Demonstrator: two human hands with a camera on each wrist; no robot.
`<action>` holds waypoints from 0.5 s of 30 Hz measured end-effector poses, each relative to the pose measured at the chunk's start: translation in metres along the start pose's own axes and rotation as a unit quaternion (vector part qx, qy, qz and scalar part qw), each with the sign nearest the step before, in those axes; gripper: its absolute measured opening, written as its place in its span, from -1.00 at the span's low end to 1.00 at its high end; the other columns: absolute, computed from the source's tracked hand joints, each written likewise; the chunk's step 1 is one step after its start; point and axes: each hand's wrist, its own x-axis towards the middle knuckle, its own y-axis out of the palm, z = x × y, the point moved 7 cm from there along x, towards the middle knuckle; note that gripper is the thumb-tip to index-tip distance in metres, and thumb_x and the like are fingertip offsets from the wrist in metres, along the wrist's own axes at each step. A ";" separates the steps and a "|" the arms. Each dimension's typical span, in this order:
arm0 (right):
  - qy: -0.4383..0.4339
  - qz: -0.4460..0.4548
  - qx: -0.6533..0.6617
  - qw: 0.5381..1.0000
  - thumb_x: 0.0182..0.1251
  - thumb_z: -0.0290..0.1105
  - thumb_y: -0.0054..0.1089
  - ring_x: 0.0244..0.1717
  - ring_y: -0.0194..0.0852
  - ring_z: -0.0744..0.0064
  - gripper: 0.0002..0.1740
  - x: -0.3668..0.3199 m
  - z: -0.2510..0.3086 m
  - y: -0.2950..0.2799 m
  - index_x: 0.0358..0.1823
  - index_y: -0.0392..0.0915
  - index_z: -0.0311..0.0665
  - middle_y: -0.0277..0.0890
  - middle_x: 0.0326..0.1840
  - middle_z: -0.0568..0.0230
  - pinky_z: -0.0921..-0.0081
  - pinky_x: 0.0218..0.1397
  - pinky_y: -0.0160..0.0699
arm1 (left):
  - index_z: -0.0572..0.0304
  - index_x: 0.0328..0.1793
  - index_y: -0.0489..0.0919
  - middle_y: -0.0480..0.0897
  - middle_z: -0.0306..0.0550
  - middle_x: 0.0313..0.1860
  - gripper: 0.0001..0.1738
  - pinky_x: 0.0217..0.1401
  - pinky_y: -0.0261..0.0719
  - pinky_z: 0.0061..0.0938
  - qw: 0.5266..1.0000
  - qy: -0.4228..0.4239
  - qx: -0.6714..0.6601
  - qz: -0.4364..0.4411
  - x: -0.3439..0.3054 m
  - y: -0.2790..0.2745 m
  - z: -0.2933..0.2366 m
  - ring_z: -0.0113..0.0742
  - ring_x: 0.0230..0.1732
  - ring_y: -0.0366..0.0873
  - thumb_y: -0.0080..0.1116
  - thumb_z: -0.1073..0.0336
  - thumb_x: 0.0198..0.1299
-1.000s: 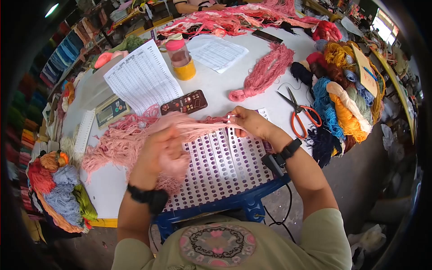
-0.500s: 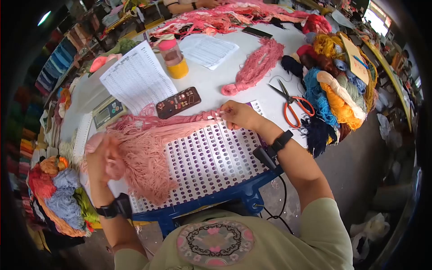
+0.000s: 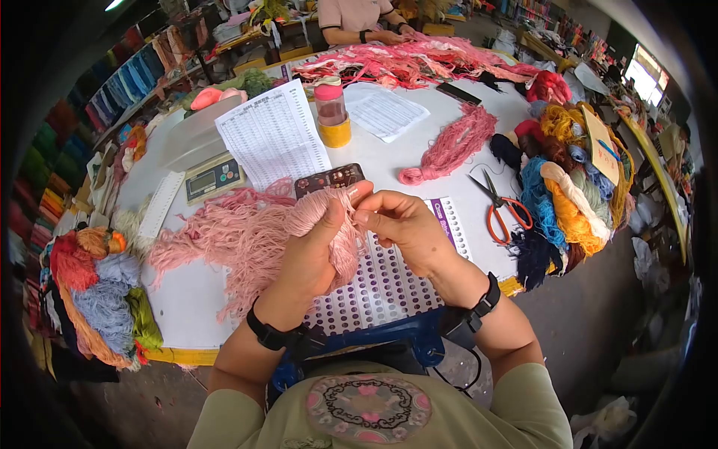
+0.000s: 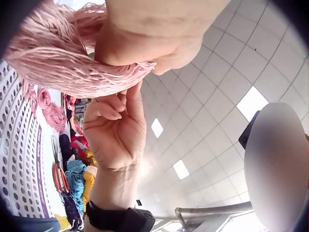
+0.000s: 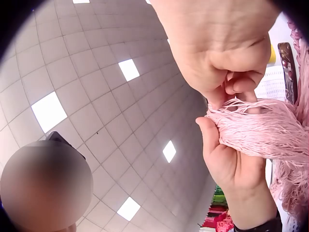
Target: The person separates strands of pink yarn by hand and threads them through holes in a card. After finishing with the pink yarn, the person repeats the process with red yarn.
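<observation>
My left hand (image 3: 310, 258) grips a hank of pale pink yarn (image 3: 329, 213), its thumb up along the near side. Close against it, my right hand (image 3: 419, 236) pinches strands at the hank's upper end. From the left wrist view, the yarn (image 4: 72, 67) runs as a thick bundle under the left hand (image 4: 149, 34), with the right fingers (image 4: 113, 104) just beneath. The right wrist view has the right hand (image 5: 222, 48) above and the left palm (image 5: 236, 169) below the strands. More loose pale pink yarn (image 3: 224, 232) spreads over the table to the left.
A perforated white-and-purple sheet (image 3: 381, 284) lies under the hands. Orange-handled scissors (image 3: 499, 206), a darker pink hank (image 3: 456, 146) and coloured yarns (image 3: 572, 187) are to the right. Behind stand a dark patterned case (image 3: 329, 178), a scale (image 3: 213, 178), printed papers (image 3: 273, 135) and a bottle (image 3: 330, 112).
My left hand swept left, then came back to the middle beside the right hand. The pale pink yarn, earlier stretched out leftward from the right hand, is now gathered in the left hand.
</observation>
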 end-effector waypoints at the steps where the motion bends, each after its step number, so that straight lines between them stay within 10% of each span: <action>1: 0.010 -0.004 0.014 1.000 0.34 -0.34 0.21 -0.52 0.23 0.81 -0.86 0.000 -0.002 -0.001 -0.19 0.59 -0.24 0.53 -0.36 0.52 0.78 -0.47 0.21 | 0.47 0.34 0.30 0.45 0.06 0.22 -0.40 0.27 0.41 -0.39 1.000 0.008 -0.004 -0.008 0.000 -0.003 0.000 -0.30 0.21 0.42 -0.02 0.07 0.40; 6: 0.025 -0.009 0.078 0.997 0.40 -0.33 0.14 -0.56 0.22 0.80 -0.88 -0.002 -0.004 0.003 -0.20 0.52 -0.20 0.54 -0.36 0.50 0.79 -0.49 0.21 | 0.39 0.10 0.52 0.58 0.04 0.01 -0.66 0.14 0.52 -0.37 0.993 0.049 0.107 -0.002 0.000 -0.018 -0.001 -0.31 -0.01 0.56 -0.03 0.24 0.42; 15: 0.032 -0.036 0.088 0.995 0.39 -0.29 0.15 -0.55 0.23 0.81 -0.83 -0.001 -0.002 -0.002 -0.17 0.54 -0.22 0.54 -0.37 0.46 0.79 -0.49 0.23 | 0.43 0.26 0.41 0.53 0.04 0.12 -0.47 0.24 0.43 -0.36 0.997 0.035 -0.058 -0.025 -0.001 0.001 0.000 -0.27 0.16 0.48 -0.04 0.07 0.42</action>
